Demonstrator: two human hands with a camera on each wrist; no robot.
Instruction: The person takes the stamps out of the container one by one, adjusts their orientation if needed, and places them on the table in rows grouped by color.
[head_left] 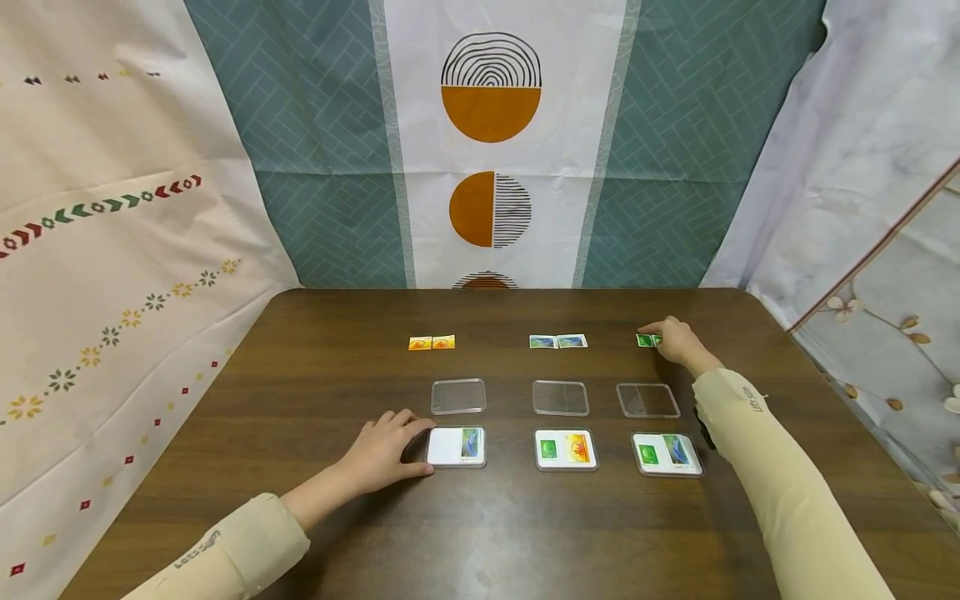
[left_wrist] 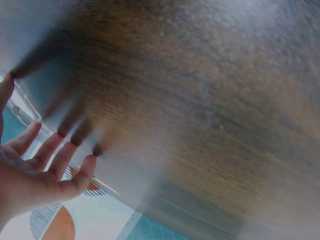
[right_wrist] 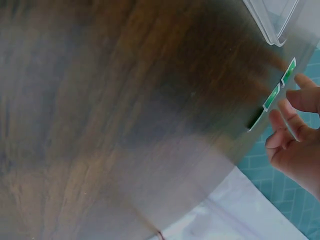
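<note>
My left hand (head_left: pixel 386 450) rests on the table at the left of a clear-rimmed case (head_left: pixel 445 448). Its thumb and index fingertip touch the case's left edge, and the fingers are spread in the left wrist view. Inside the case, a blue-green picture stamp (head_left: pixel 471 442) lies on the right of a white insert. At the back right, my right hand (head_left: pixel 681 343) reaches over small green stamps (head_left: pixel 644 340) with its index finger extended. The right wrist view shows the fingers close beside the green stamps (right_wrist: pixel 271 97), with nothing visibly pinched. The hand partly hides them in the head view.
Two more cases, the middle one (head_left: pixel 566 462) and the right one (head_left: pixel 648 471), each hold two stamps. Behind stand three clear lids (head_left: pixel 459 396) in a row. Orange stamps (head_left: pixel 421 343) and blue stamps (head_left: pixel 543 342) lie farther back. Curtains surround the brown table (head_left: pixel 337 333).
</note>
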